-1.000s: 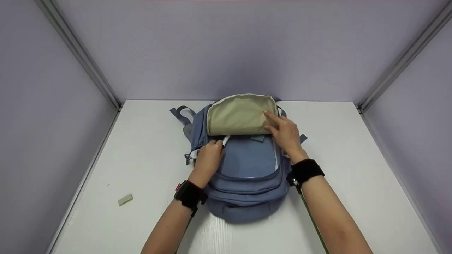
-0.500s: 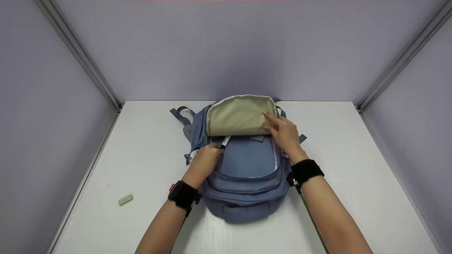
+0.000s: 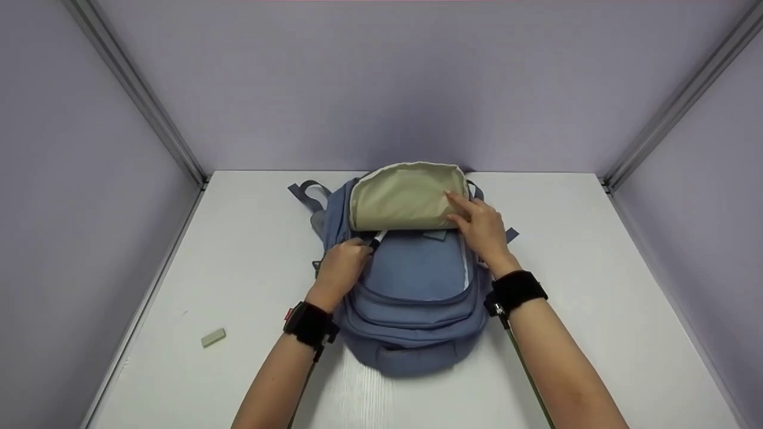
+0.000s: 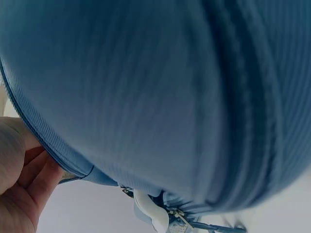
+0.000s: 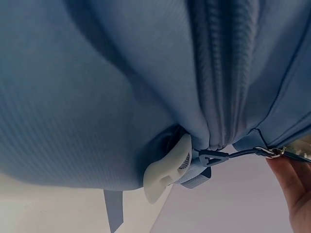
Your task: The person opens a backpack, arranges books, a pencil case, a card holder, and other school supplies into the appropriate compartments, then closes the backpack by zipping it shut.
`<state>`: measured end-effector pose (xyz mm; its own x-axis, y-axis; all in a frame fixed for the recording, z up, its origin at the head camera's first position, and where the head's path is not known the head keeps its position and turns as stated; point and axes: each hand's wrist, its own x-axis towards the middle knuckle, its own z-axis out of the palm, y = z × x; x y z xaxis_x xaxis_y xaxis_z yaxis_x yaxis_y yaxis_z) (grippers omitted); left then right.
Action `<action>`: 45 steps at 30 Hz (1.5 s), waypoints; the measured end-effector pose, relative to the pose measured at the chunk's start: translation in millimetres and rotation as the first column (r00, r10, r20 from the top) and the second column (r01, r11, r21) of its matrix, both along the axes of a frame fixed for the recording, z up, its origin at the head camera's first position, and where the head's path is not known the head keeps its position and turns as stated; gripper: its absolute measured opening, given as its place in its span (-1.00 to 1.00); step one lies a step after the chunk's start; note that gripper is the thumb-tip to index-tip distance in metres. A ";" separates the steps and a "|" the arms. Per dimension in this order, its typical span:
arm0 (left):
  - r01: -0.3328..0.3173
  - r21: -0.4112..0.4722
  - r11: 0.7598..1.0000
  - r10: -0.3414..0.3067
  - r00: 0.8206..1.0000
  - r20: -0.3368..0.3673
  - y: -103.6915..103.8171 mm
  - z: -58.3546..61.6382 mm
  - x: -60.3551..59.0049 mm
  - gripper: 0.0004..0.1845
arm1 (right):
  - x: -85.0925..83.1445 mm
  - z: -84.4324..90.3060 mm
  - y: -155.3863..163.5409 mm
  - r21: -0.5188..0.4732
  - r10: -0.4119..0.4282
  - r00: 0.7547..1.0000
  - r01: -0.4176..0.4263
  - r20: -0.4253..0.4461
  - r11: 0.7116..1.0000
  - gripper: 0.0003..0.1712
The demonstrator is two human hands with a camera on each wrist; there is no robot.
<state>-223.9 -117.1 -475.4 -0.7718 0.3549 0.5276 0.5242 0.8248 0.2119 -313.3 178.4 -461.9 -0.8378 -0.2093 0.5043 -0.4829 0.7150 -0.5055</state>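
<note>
Pushing a black-and-white pen (image 3: 378, 239) into the soft blue cloth backpack (image 3: 417, 286), the left hand (image 3: 341, 267) pinches it tight. The pen is partway in, at the bag's 11 o'clock; its tip is hidden. The right hand (image 3: 480, 225) holds the smooth tan lining flap (image 3: 400, 196) up. A small green eraser (image 3: 213, 337) lies on the white table (image 3: 596, 286), at 8 o'clock.
</note>
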 end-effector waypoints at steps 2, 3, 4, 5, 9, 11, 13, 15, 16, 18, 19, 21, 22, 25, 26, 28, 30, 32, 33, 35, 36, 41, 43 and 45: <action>0.009 0.022 1.000 -0.009 1.000 0.020 -1.7 2.7 4.4 -0.94 | 0.1 -0.7 -0.1 -0.003 0.001 1.000 -0.001 0.001 1.000 -0.44; 0.012 0.027 1.000 -0.012 1.000 0.016 -3.9 3.9 6.6 -0.92 | 0.2 -0.7 -0.3 -0.003 0.001 1.000 -0.001 0.001 1.000 -0.44; 0.010 0.030 0.999 -0.010 1.000 0.003 -7.0 5.0 8.8 -0.91 | 0.3 -0.9 -0.5 -0.004 0.000 1.000 0.000 0.001 1.000 -0.44; 0.005 0.029 1.000 -0.005 1.000 -0.023 -11.1 5.4 11.1 -0.91 | 0.2 -1.1 -0.6 -0.005 0.001 1.000 -0.001 0.001 1.000 -0.44; -0.095 0.006 0.995 0.095 0.989 -0.117 -38.0 0.2 20.0 -0.91 | 0.1 -1.5 -2.0 -0.004 0.001 1.000 -0.001 -0.002 1.000 -0.44; -0.186 0.000 0.983 0.185 0.977 -0.109 -55.7 -5.2 25.2 -0.88 | 0.0 -1.8 -2.8 -0.001 0.003 1.000 -0.003 -0.005 1.000 -0.44; -0.284 -0.007 0.959 0.284 0.957 -0.062 -74.1 -11.7 30.6 -0.83 | 0.3 -1.8 -3.4 0.002 0.004 1.000 -0.004 -0.007 1.000 -0.44; -0.378 -0.023 0.925 0.378 0.926 -0.003 -92.2 -19.5 36.7 -0.77 | 0.7 -1.8 -3.7 0.008 0.009 1.000 -0.009 -0.005 1.000 -0.44; -0.421 -0.032 0.906 0.422 0.906 0.032 -100.7 -23.1 40.2 -0.74 | 0.9 -1.8 -3.8 0.011 0.012 1.000 -0.012 -0.003 1.000 -0.44; -0.495 -0.052 0.867 0.498 0.861 0.102 -116.2 -30.7 47.4 -0.70 | 1.1 -2.0 -4.0 0.014 0.011 1.000 -0.011 -0.002 1.000 -0.44; -0.528 -0.064 0.847 0.532 0.835 0.140 -123.1 -34.3 51.3 -0.67 | 1.1 -2.2 -4.0 0.015 0.009 1.000 -0.009 -0.003 1.000 -0.44; -0.597 -0.084 0.798 0.599 0.771 0.214 -134.9 -40.1 59.8 -0.62 | 1.0 -2.5 -4.1 0.017 0.007 1.000 -0.007 -0.005 1.000 -0.44; -0.632 -0.098 0.769 0.633 0.731 0.254 -139.9 -42.6 64.0 -0.59 | 0.9 -2.7 -4.1 0.018 0.006 1.000 -0.006 -0.006 1.000 -0.44; -0.734 -0.143 0.664 0.723 0.582 0.371 -151.7 -47.5 77.5 -0.53 | 0.4 -3.1 -4.1 0.018 0.005 1.000 -0.005 -0.004 1.000 -0.43; -0.759 -0.166 0.630 0.745 0.530 0.406 -154.7 -48.3 81.8 -0.51 | 0.3 -3.4 -4.1 0.019 0.003 1.000 -0.003 -0.002 1.000 -0.43; -0.791 -0.207 0.575 0.766 0.432 0.476 -159.6 -49.3 89.3 -0.47 | 0.3 -3.3 -4.2 0.016 0.001 1.000 -0.001 0.002 1.000 -0.43; -0.800 -0.240 0.549 0.763 0.363 0.535 -163.4 -49.2 94.7 -0.44 | 0.1 -3.3 -4.1 0.015 0.000 1.000 0.000 0.003 1.000 -0.43; -0.800 -0.257 0.542 0.746 0.316 0.587 -165.5 -48.5 98.7 -0.42 | 0.1 -3.1 -4.1 0.014 0.000 1.000 0.000 0.002 1.000 -0.43; -0.801 -0.260 0.540 0.738 0.301 0.605 -166.0 -48.2 100.0 -0.42 | 0.2 -3.0 -4.1 0.013 0.001 1.000 -0.001 0.000 1.000 -0.43; -0.803 -0.252 0.540 0.727 0.294 0.621 -166.5 -47.2 101.5 -0.43 | 0.0 -3.1 -4.2 0.013 0.004 1.000 -0.004 -0.006 1.000 -0.43; -0.804 -0.248 0.541 0.725 0.296 0.622 -166.1 -46.9 102.1 -0.43 | 0.0 -3.2 -4.3 0.011 0.005 1.000 -0.005 -0.009 1.000 -0.43; -0.805 -0.215 0.553 0.729 0.343 0.593 -161.0 -46.3 102.8 -0.55 | 0.1 -3.8 -4.6 0.013 0.007 1.000 -0.007 -0.009 1.000 -0.44; -0.803 -0.203 0.560 0.725 0.356 0.589 -158.2 -45.6 102.4 -0.60 | 0.3 -4.3 -4.7 0.016 0.005 1.000 -0.005 -0.002 1.000 -0.44; -0.797 -0.192 0.572 0.715 0.370 0.594 -155.5 -44.5 101.7 -0.61 | 0.7 -4.7 -4.8 0.016 0.003 1.000 -0.003 0.002 1.000 -0.43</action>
<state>-122.3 -272.7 -519.9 -0.8202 -0.5605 -0.1140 -0.5647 0.7615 0.3182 -312.6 173.6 -466.6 -0.8381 -0.2196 0.4994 -0.4841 0.7214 -0.4952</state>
